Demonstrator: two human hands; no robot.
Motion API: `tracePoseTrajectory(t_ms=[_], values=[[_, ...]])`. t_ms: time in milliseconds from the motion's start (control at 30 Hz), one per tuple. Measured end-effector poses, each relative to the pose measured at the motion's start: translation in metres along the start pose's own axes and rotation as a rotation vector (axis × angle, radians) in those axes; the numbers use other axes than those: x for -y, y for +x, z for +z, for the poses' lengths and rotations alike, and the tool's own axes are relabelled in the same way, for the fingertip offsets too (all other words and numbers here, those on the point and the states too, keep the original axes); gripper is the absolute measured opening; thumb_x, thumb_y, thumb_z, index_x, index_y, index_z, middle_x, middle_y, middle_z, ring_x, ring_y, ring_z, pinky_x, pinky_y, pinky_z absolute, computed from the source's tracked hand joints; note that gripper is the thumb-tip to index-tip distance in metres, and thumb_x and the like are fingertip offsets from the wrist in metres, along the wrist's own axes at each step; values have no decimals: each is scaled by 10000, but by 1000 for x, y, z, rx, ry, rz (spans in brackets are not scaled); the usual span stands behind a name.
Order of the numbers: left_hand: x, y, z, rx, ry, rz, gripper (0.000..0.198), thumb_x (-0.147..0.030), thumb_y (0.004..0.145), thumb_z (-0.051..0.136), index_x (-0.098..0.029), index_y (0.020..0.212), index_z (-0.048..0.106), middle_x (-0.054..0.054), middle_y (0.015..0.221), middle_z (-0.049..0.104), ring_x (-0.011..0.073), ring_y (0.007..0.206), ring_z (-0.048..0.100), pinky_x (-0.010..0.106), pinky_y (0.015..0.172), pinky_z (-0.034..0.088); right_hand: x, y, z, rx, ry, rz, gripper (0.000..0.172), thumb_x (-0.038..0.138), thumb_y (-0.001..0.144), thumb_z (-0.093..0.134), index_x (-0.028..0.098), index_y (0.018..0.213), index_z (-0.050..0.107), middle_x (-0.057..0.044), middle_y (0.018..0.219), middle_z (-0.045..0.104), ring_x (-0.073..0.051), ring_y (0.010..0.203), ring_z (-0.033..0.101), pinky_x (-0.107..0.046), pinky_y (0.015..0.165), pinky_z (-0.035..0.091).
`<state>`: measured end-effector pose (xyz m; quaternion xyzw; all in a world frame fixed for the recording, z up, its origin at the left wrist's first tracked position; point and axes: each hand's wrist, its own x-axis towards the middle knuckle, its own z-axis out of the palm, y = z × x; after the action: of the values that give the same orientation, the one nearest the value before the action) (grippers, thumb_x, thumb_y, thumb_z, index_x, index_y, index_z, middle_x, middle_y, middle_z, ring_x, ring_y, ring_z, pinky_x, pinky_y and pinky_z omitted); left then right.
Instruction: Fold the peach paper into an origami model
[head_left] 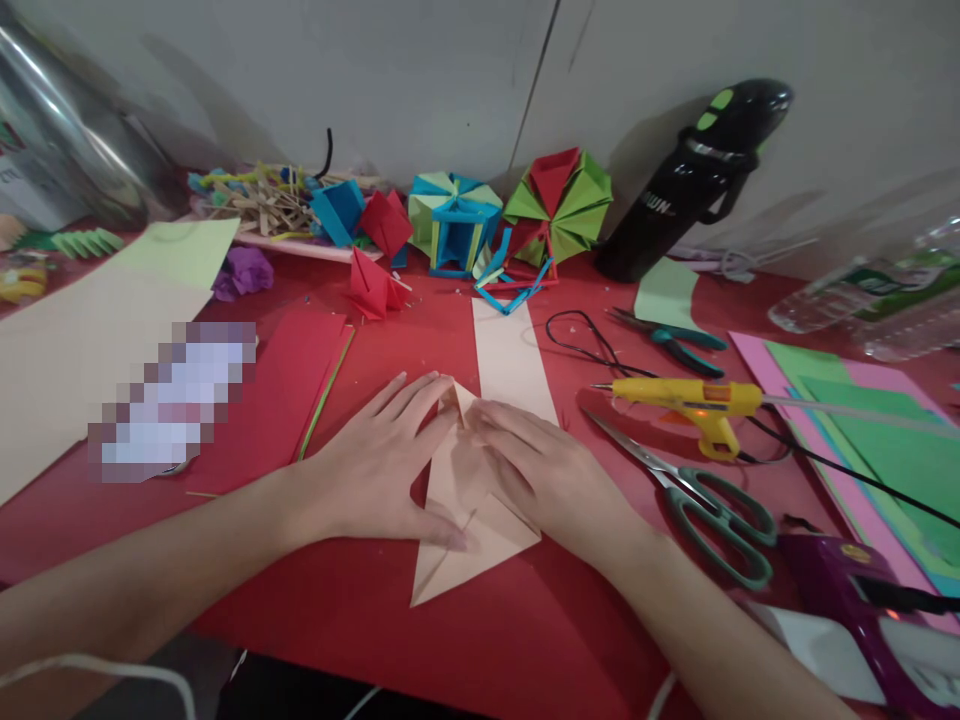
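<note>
Both hands lie flat on a folded peach paper (469,540) in the middle of the red counter (360,620), close to the near edge. The left hand (375,465) presses the paper's left side, its fingers (412,392) stretched out and slightly apart, with the thumb lying across the lower fold. The right hand (551,475) presses the right side with its fingers (496,417) together, their tips meeting the left hand's at the paper's upper point. Neither hand grips anything. An unfolded strip of the same paper (510,360) runs away from the hands. Green-handled scissors (712,510) and a yellow glue gun (697,405) lie just right of the right hand. Folded paper models (555,200) stand along the wall.
</note>
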<state>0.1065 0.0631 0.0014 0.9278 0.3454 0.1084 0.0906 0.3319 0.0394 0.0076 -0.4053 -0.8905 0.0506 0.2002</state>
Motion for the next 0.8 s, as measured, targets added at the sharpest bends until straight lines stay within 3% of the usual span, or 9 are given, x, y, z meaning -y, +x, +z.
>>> tracePoseTrajectory(t_ms=[200, 333, 633, 800], values=[[3, 2, 1, 45, -13, 32, 1165, -887, 647, 424, -96, 1486, 259, 201, 1562, 255, 360, 1459, 182, 541, 1186, 95, -1, 0, 2, -27, 22, -12, 285, 129, 921, 451, 182, 1134, 633, -100, 1251, 643, -228, 1205, 590, -406, 1026, 514], [4, 2, 1, 58, -58, 6, 1180, -873, 652, 446, -87, 1500, 208, 204, 1559, 260, 347, 1457, 197, 530, 1180, 134, -3, -2, 3, -16, 65, 6, 317, 135, 909, 474, 184, 1190, 615, -99, 1283, 630, -231, 1250, 553, -439, 1061, 479], [-2, 5, -1, 19, -5, -12, 718, -625, 913, 351, -162, 1461, 330, 138, 1543, 330, 311, 1443, 255, 536, 1176, 205, -3, -1, -1, -7, 121, 14, 247, 150, 899, 511, 181, 1095, 658, -86, 1307, 624, -218, 1284, 523, -430, 1093, 444], [1, 6, 4, -3, 62, -42, 687, -610, 921, 348, -171, 1449, 369, 163, 1578, 232, 334, 1452, 223, 534, 1166, 231, -6, 1, -6, 9, 205, 10, 303, 149, 902, 513, 199, 1166, 653, -63, 1334, 614, -215, 1312, 500, -430, 1112, 427]])
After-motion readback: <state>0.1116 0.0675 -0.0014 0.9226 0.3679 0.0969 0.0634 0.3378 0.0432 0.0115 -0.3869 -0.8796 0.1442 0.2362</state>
